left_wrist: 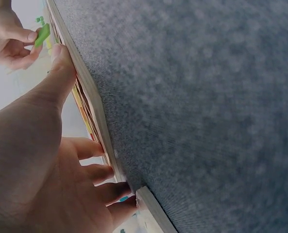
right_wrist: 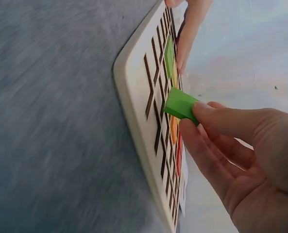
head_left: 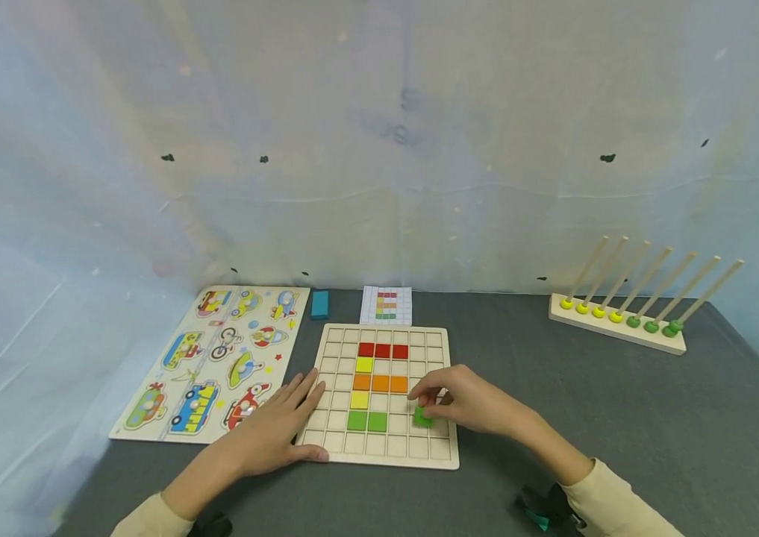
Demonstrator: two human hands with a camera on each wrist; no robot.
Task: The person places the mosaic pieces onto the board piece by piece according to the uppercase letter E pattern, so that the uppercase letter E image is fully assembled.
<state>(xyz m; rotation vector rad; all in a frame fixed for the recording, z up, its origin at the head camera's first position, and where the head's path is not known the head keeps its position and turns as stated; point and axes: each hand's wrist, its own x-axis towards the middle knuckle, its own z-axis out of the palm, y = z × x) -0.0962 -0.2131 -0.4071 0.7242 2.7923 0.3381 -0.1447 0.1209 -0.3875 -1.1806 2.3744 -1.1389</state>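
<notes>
A wooden grid board [head_left: 397, 445] bears red, yellow, orange and green square tiles set in its cells. Over the board's right part, my right hand [head_left: 466, 399] pinches a green tile [right_wrist: 181, 103] between thumb and fingertips. Two more green tiles [head_left: 366, 421] lie side by side in the board's lower rows, left of that hand. My left hand [head_left: 278, 429] rests at the board's left edge, thumb at the lower left corner and fingers spread along the side. Behind the board lies a printed pattern card [head_left: 386, 297] with coloured squares.
A vehicle picture puzzle [head_left: 260, 298] lies left of the board, close under the left hand. Beside it is a blue block [head_left: 320, 305]. At the back right stands a wooden peg rack [head_left: 614, 325] with yellow and green beads. A pale curtain [head_left: 379, 186] hangs behind.
</notes>
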